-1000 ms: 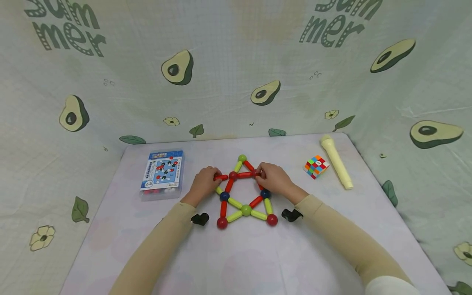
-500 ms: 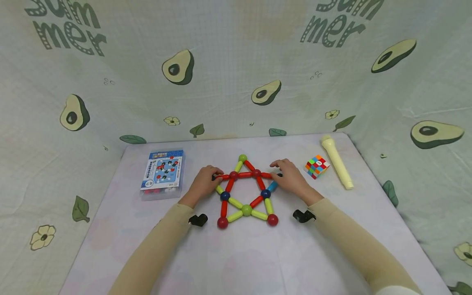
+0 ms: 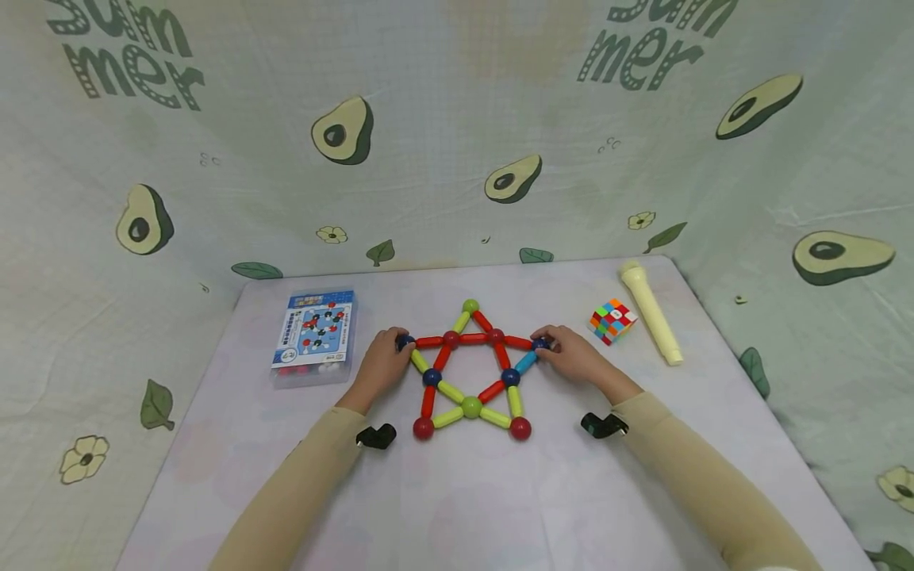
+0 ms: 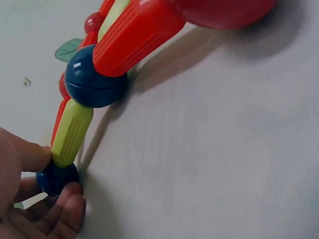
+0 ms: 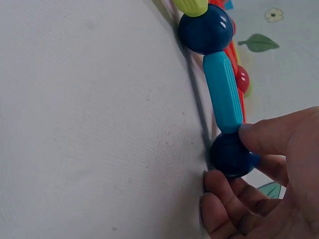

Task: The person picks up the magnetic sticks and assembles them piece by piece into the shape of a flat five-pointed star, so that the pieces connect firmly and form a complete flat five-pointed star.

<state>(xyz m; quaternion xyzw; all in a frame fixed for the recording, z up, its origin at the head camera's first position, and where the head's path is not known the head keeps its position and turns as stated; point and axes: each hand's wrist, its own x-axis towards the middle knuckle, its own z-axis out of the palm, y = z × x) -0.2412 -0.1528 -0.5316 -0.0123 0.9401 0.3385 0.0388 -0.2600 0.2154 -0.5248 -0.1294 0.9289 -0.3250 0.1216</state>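
Observation:
A flat star of magnetic rods and balls (image 3: 471, 373) lies on the table (image 3: 500, 492). My left hand (image 3: 382, 366) pinches the dark blue ball (image 4: 56, 178) at the star's left tip, where a yellow-green rod (image 4: 71, 132) joins it. My right hand (image 3: 574, 358) pinches the dark blue ball (image 5: 230, 155) at the right tip, at the end of a cyan rod (image 5: 224, 92). Red rods run along the top bar (image 3: 474, 339), and a green ball (image 3: 470, 306) marks the apex.
A blue-labelled clear box (image 3: 315, 336) sits to the left of the star. A colourful puzzle cube (image 3: 612, 321) and a cream torch-shaped tube (image 3: 650, 312) lie at the right. Avocado-print cloth walls (image 3: 457, 143) close in the table on three sides.
Both hands have moved outward from the top bar's inner joints to the star's left and right tips. The right tip with its cyan rod and blue ball now shows.

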